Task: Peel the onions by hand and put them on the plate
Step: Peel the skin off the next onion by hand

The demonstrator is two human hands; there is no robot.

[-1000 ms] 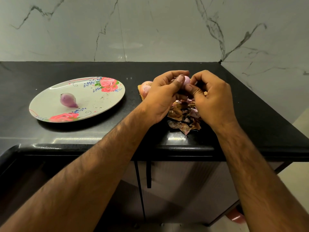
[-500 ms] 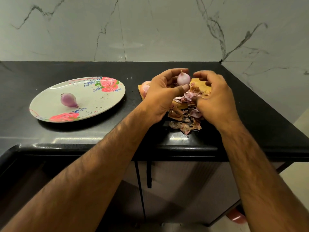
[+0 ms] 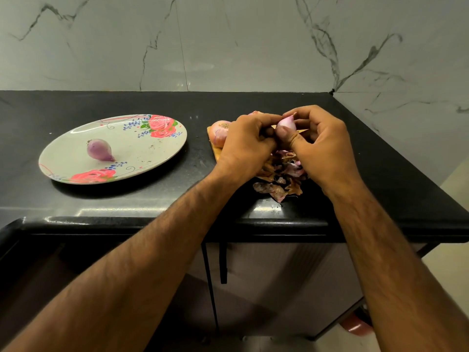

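Purple and bare of dry skin, one onion (image 3: 99, 149) lies on the floral plate (image 3: 162, 146) toward the left end of the desk (image 3: 380, 158): one unit complete. The right hand (image 3: 322, 146) pinches a second, pale pink onion (image 3: 286, 123) between thumb and forefinger above the peel heap (image 3: 281, 179) near the desk's front edge. The left hand (image 3: 247, 146) is curled close beside it, grip not determinable. At least one unpeeled onion (image 3: 219, 133) waits on the wooden board (image 3: 214, 151), so progress is judged under halfway.

Plate (image 3: 157, 148) left on counter (image 3: 76, 102), one onion (image 3: 99, 149) on it, board (image 3: 212, 146) to its right, peels (image 3: 279, 186) before board
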